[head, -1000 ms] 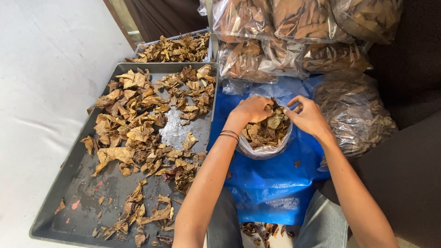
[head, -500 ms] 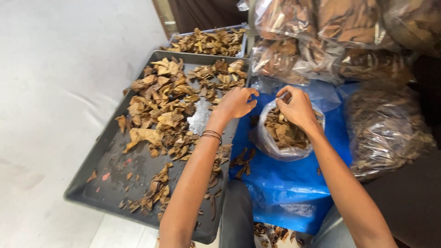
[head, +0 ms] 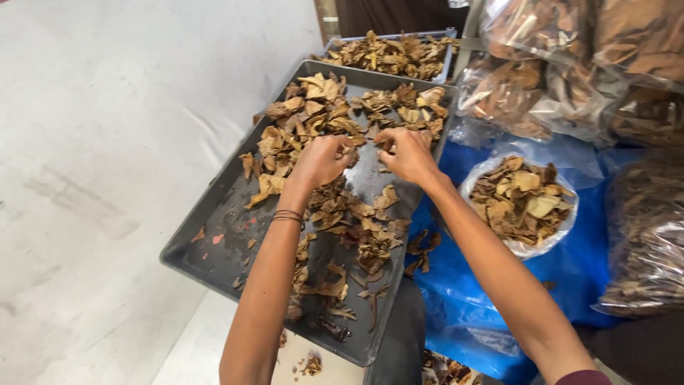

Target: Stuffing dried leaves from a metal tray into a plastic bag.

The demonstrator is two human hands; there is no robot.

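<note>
While both hands are held over the middle of the shallow dark-grey metal tray [head: 214,246], the dried brown leaf pieces [head: 324,125] spread across it are being gathered. The left hand [head: 322,160] is seen curled into a loose fist among the flakes, closed on what appears to be a small clutch of them (the palm is turned down, so the amount cannot be told). The right hand [head: 407,153] is likewise bent at the fingers, its tips pinched into the flakes just beside the left; whether a piece is actually gripped cannot be told for certain. Dark thin bands [head: 288,216] are worn on the left wrist.

To the right of the tray, on a crumpled blue plastic sheet [head: 463,306], an open clear plastic bag [head: 524,246] is seen already heaped with the same dried pieces, close to its rolled rim. It may be judged that the filling of this bag is well advanced. Much is left on the tray, however: a thick layer at the far end, a thinner trail toward the near edge, and bare metal only at the near left corner. A few pieces have been spilled onto the sheet and the floor below.

Behind the tray, a second grey tray [head: 388,53] of the same material is waiting, and filled clear bags [head: 541,85] are stacked at the upper right.
</note>
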